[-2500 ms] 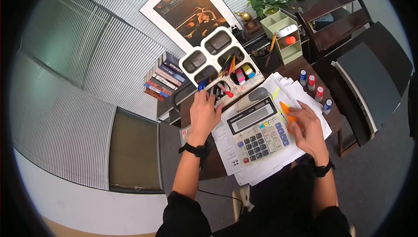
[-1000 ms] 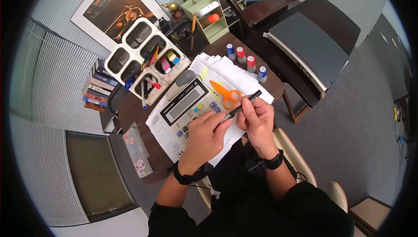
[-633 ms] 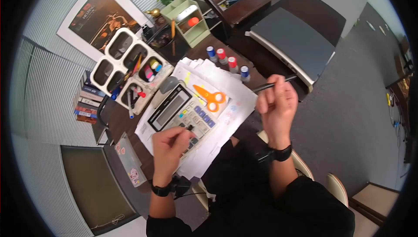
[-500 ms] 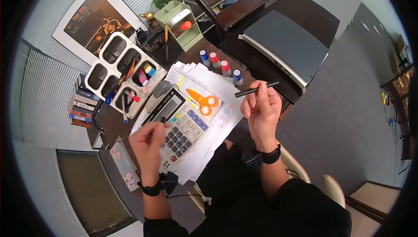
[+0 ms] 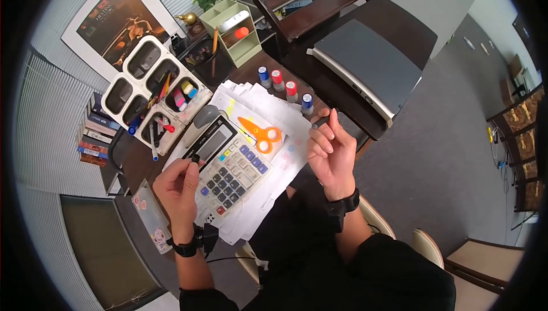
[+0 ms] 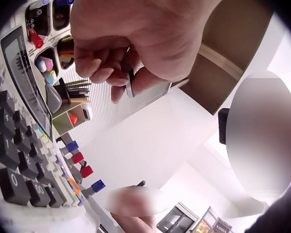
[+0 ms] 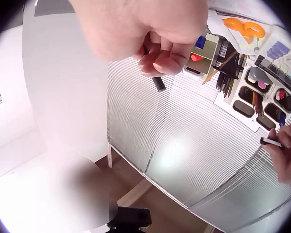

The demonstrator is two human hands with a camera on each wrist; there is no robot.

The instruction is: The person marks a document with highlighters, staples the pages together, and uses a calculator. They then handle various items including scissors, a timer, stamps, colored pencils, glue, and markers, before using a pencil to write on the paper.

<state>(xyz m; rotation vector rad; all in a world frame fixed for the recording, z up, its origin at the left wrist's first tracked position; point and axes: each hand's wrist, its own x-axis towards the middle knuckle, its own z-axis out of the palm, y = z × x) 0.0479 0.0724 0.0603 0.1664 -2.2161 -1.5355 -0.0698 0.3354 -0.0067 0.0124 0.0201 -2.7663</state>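
My left hand (image 5: 178, 188) pinches a small black pen cap (image 5: 195, 158) between thumb and fingers, above the left side of the calculator (image 5: 231, 179). In the left wrist view the cap (image 6: 131, 87) shows a pale strip along it. Raised off to the right, my right hand (image 5: 333, 157) holds a black pen (image 5: 320, 122), partly hidden by the fingers. One dark end of the pen (image 7: 158, 84) sticks out below the fingers in the right wrist view. Cap and pen are well apart. Orange scissors (image 5: 260, 134) lie on the papers (image 5: 285, 165) between the hands.
A white desk organizer (image 5: 188, 114) with pens and highlighters stands at the back left. Behind the papers are a black mesh pen cup (image 5: 208, 71) and a green shelf box (image 5: 248, 54). Several blue- and red-capped bottles (image 5: 291, 89) line the desk's right side. A clear case (image 5: 151, 219) lies at left.
The left hand came from the organizer, and both hands met on the black pen over the papers. They then parted, cap going left and pen right. The head view swung right.
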